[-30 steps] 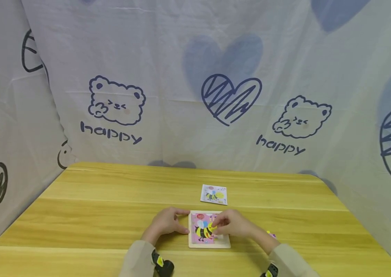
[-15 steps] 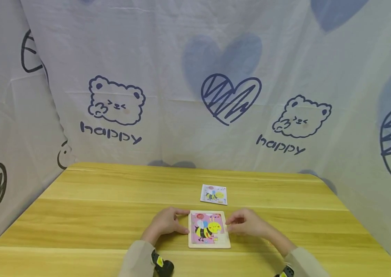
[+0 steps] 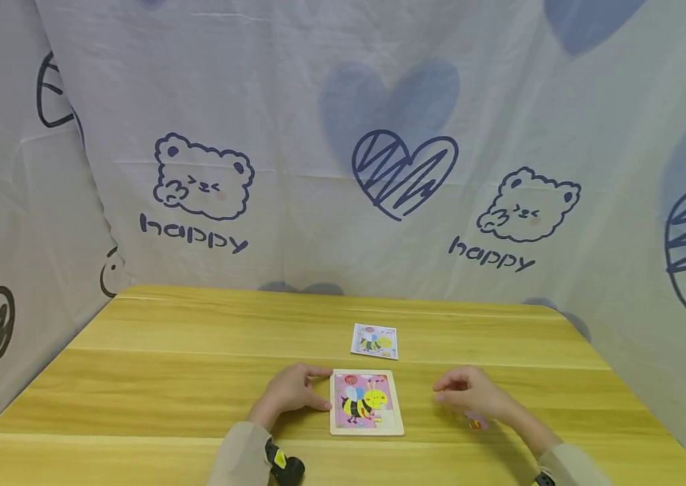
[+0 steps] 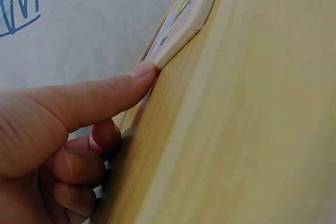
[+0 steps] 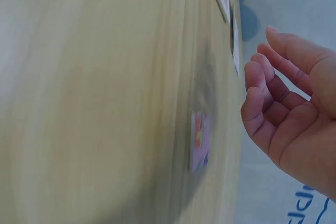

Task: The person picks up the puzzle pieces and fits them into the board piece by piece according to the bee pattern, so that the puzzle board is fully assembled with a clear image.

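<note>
A wooden jigsaw puzzle [image 3: 397, 405] with a bee on pink lies flat, a bare gap showing at its lower right. My left hand [image 3: 291, 389] rests at its left side, thumb and forefinger touching the frame. In the left wrist view that hand's straight thumb [image 4: 110, 95] presses the frame's corner, other fingers loosely curled. My right hand [image 3: 470, 391] hovers right of the puzzle with nothing visible in it. Beneath it lies a loose puzzle piece [image 3: 477, 422], partly hidden in the head view; the right wrist view shows the same pink piece [image 5: 199, 142] apart from the fingers.
Behind the puzzle lies a card [image 3: 374, 341] with the same bee picture. The wooden table [image 3: 197, 351] ends at a hanging white cloth [image 3: 306, 236] printed with hearts and bears.
My right hand has withdrawn from over the puzzle, moving right to above the loose piece. A part of the bee's head it covered now shows. The left hand stays put.
</note>
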`<state>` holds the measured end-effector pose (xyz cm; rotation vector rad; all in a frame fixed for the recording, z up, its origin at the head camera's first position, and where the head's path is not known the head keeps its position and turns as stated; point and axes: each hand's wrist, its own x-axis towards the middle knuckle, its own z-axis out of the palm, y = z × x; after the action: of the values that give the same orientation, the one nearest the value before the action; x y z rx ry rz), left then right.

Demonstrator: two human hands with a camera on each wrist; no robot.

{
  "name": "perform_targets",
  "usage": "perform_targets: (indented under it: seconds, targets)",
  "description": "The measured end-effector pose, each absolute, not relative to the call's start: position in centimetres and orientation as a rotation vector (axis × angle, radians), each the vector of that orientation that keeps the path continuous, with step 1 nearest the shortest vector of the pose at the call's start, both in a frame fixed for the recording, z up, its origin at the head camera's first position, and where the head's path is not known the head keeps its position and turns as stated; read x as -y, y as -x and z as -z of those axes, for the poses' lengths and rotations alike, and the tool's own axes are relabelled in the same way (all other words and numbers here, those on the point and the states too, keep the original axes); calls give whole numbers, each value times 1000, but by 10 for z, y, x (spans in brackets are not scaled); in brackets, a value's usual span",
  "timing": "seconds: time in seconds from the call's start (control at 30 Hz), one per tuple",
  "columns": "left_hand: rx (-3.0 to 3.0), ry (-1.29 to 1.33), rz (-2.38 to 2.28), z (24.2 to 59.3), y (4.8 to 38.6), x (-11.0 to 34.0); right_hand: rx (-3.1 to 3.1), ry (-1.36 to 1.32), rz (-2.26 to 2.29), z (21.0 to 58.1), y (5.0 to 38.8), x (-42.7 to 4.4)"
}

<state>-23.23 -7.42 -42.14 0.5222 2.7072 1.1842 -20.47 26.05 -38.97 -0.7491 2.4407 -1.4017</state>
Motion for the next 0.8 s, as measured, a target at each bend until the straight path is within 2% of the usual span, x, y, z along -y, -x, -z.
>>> perform_targets:
  seconds: [0.63, 0.8]
  targets:
    - [-2707, -510, -1191, 421, 230, 75, -2584, 622, 1330, 397, 204, -303]
    - [-2709, -512, -1185, 422, 230, 75, -2546, 704, 1301, 398, 203, -310]
